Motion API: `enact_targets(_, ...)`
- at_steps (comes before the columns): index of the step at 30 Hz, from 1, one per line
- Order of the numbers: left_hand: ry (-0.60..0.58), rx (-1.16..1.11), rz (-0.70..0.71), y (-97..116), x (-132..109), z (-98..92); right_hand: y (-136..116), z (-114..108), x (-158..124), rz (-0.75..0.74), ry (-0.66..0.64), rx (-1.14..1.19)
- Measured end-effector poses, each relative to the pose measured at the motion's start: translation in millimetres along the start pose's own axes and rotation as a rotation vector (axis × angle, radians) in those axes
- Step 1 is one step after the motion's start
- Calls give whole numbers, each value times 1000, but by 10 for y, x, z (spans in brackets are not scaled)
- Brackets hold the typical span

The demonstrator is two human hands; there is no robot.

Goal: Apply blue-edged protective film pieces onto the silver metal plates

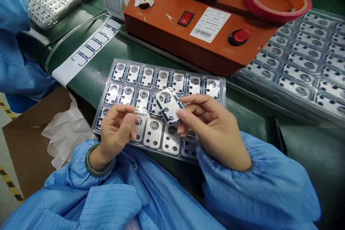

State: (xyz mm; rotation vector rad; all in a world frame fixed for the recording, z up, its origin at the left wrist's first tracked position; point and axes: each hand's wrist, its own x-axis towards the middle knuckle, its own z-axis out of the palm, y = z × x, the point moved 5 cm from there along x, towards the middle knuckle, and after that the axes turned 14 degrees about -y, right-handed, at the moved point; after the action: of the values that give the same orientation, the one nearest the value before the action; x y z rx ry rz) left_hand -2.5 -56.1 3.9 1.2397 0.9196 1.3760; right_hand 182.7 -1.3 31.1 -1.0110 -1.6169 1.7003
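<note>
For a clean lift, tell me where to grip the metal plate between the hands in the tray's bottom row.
Pinch the metal plate by its long edges, coming from above. It lies flat, face up, in a pocket of the clear tray, so neighbouring plates crowd its sides, and the edges keep you off its round window.
</note>
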Motion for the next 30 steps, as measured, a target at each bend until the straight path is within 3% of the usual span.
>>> enact_targets(3,9,82,-55,9,13,22,-7,259,-43,-68,-114,-90)
enact_targets(6,5,281,-129,80,3,-10,9,405,-54,-117,-195,-324)
enact_targets(10,-25,634,-73,217,-13,-109,80,258,-8,-125,-46,-557)
enact_targets(15,-262,1011,-29,119,29,7,192,173,49,-118,-58,-555)
enact_targets(19,-185,1285,17,67,35,84,171,217,53,-145,-95,-613)
enact_targets(22,-155,1289,86,99,-7,116,176,220,50,-142,-101,-632)
enact_targets(25,18,1146,271,251,-89,38,208,206,49,-140,-102,-642)
enact_targets(28,449,1034,477,404,-214,-296,233,196,53,-134,-106,-652)
enact_targets(30,781,885,494,377,-296,-691,229,195,58,-133,-106,-664)
